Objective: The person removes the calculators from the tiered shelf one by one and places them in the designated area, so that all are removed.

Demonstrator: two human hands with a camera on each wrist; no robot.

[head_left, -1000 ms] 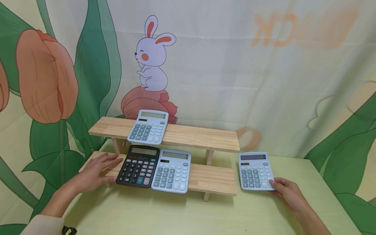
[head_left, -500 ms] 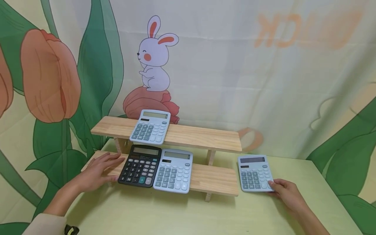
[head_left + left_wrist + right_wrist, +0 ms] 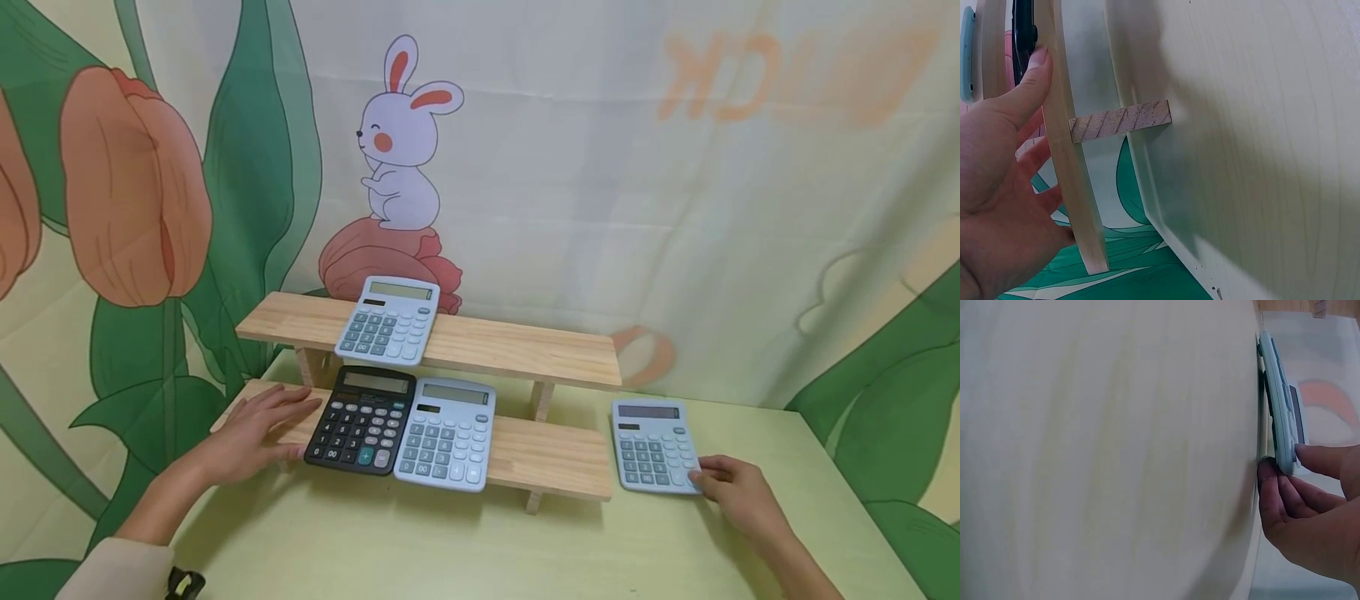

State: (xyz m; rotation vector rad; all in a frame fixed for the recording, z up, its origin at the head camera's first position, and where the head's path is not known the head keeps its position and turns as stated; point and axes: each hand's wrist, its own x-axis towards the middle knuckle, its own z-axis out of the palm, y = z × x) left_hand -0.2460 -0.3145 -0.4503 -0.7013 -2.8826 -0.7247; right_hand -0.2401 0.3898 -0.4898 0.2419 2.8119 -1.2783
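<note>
In the head view my right hand (image 3: 738, 500) pinches the lower right corner of a light blue calculator (image 3: 654, 446), thumb on its face. The right wrist view shows the fingertips (image 3: 1267, 469) under that calculator's edge, close over the table. My left hand (image 3: 251, 437) rests at the left end of the lower wooden shelf (image 3: 547, 458), fingers extended, beside a black calculator (image 3: 360, 421). Its thumb (image 3: 1035, 69) lies at the shelf's front edge, right by the black calculator. Another light blue calculator (image 3: 445, 433) stands against the black one's right side.
A third light blue calculator (image 3: 387, 321) leans on the upper wooden shelf (image 3: 525, 346), left of its middle. Short wooden supports (image 3: 1125, 120) hold the shelves over the pale green table (image 3: 420, 550). Behind hangs a printed curtain (image 3: 555, 192) with a rabbit and tulips.
My right hand has lowered its calculator slightly toward the table. The left hand keeps its place beside the black calculator. The head view has shifted a little.
</note>
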